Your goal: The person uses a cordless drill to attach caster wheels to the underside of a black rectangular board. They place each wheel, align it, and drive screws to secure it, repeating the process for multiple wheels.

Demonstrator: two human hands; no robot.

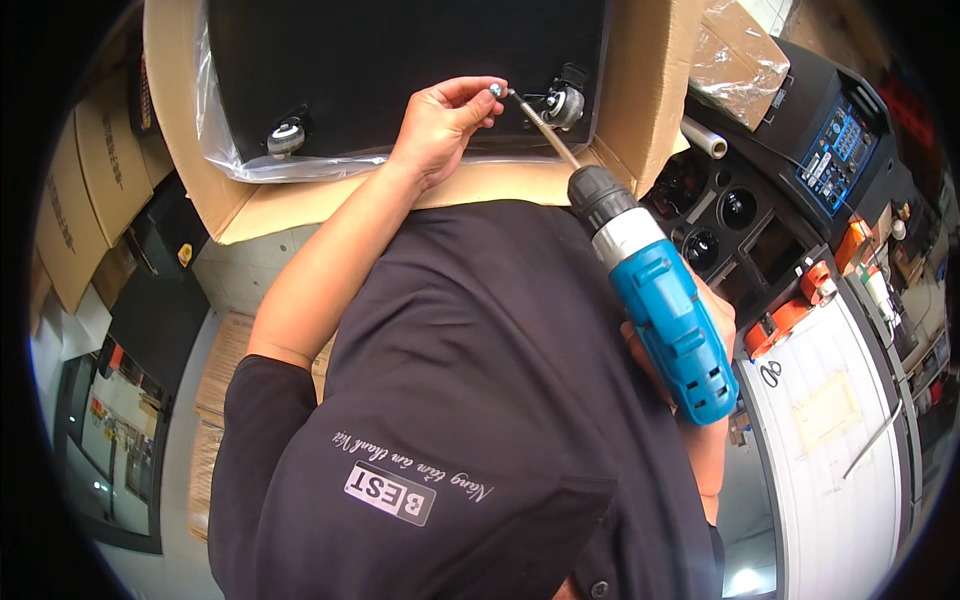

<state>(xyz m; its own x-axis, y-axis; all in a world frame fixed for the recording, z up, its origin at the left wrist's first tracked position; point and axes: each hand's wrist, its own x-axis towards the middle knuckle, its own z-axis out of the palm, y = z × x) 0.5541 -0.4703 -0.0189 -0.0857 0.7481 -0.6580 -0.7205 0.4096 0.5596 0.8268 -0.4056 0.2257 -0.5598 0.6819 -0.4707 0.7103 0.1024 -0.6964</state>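
A teal cordless drill (pixel 668 318) with a black chuck is gripped by my right hand (pixel 712 308), whose fingers are partly hidden behind its body. A long, thin bit (pixel 546 130) runs from the chuck up toward my left hand (pixel 440 125). Between thumb and fingers, that hand pinches a small shiny screw (pixel 496 90) close to the bit's tip; whether the two touch I cannot tell. Behind them is a black panel (pixel 400 60) with one caster (pixel 286 139) at its near left corner. Another caster (pixel 567 106) sits at its near right, just beside the bit.
An open cardboard box (pixel 640 80) and clear plastic wrap (pixel 222 135) surround the panel. At right stand a black cabinet with round openings (pixel 738 208), a blue-lit control panel (pixel 838 155) and a white surface (pixel 830 470) bearing an orange tool (pixel 780 328). Flat cartons (pixel 105 165) lean at left.
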